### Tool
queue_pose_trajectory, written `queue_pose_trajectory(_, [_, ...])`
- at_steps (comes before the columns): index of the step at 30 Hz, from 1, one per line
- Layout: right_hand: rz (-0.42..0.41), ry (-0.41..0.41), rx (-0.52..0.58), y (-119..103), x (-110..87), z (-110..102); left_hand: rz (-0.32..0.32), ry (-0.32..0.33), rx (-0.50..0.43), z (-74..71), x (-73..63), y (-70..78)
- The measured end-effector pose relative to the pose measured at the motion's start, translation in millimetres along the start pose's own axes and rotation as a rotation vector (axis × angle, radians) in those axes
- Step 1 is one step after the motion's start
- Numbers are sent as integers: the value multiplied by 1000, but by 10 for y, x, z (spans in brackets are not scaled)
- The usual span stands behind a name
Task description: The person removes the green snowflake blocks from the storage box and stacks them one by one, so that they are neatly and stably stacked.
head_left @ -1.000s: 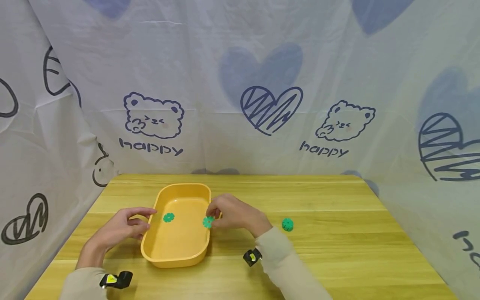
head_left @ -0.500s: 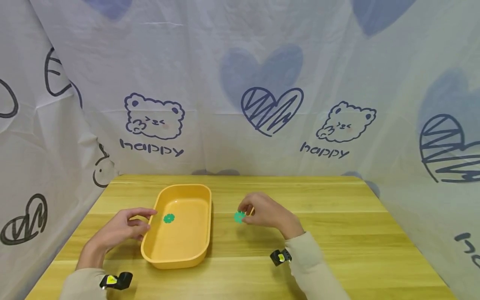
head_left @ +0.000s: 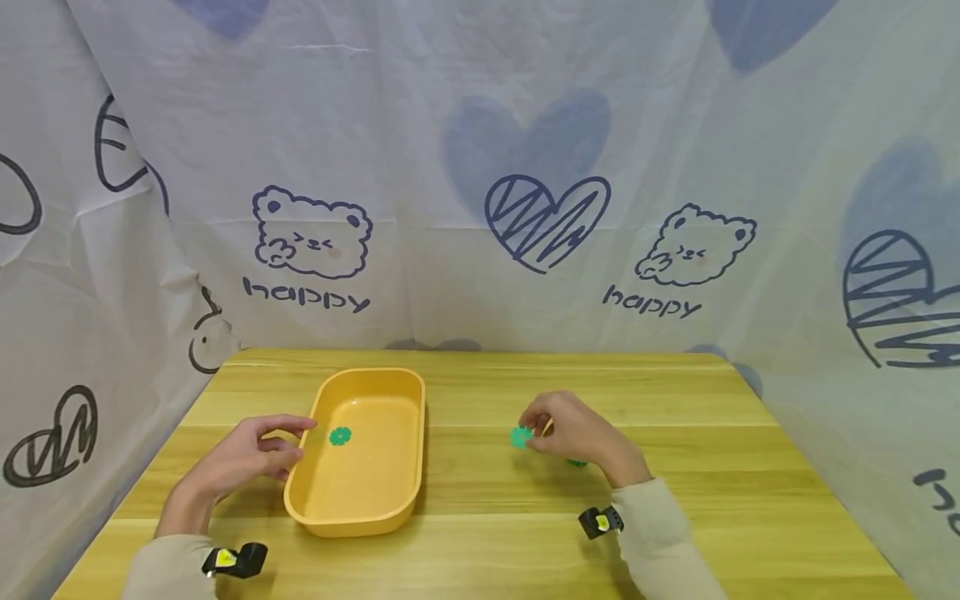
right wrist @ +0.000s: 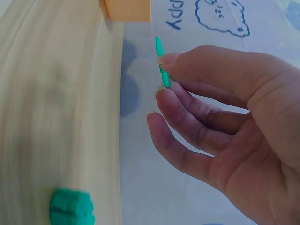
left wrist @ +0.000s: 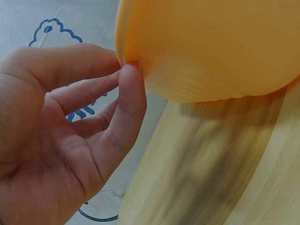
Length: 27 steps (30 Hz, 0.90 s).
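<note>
In the head view a yellow rectangular tray (head_left: 360, 492) with rounded corners sits left of centre on the table. One green flower-shaped disc (head_left: 340, 436) lies inside it. My left hand (head_left: 236, 457) grips the tray's left side, index fingertip at the rim and thumb against the outer wall. To the right of the tray, my right hand (head_left: 581, 433) pinches another green flower-shaped disc (head_left: 521, 437) between thumb and fingers; the right wrist view shows that disc (right wrist: 161, 63) edge-on. Behind this hand, a small green stack (head_left: 577, 462) is mostly hidden.
The wooden table (head_left: 480, 567) carries the tray and the stack of green discs (right wrist: 71, 207), seen low in the right wrist view. A white curtain (head_left: 450, 275) with blue hearts and bears hangs along the table's back and sides.
My right hand has moved from the tray's right rim rightward, with the green disc between its fingers, over toward the stack. My left hand and the tray have stayed put.
</note>
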State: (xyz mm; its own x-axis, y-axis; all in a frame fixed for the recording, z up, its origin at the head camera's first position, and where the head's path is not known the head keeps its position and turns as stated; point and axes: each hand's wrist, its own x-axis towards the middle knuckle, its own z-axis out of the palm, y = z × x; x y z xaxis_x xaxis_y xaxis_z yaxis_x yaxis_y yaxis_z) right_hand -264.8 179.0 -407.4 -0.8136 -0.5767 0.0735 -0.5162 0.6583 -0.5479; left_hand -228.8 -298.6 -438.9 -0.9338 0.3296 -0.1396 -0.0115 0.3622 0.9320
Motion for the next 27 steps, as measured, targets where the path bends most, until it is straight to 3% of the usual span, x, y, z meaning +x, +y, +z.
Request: queue_pose_trajectory(27, [96,79,42,536,-378,-128,23,-4,8,-10,-13,5])
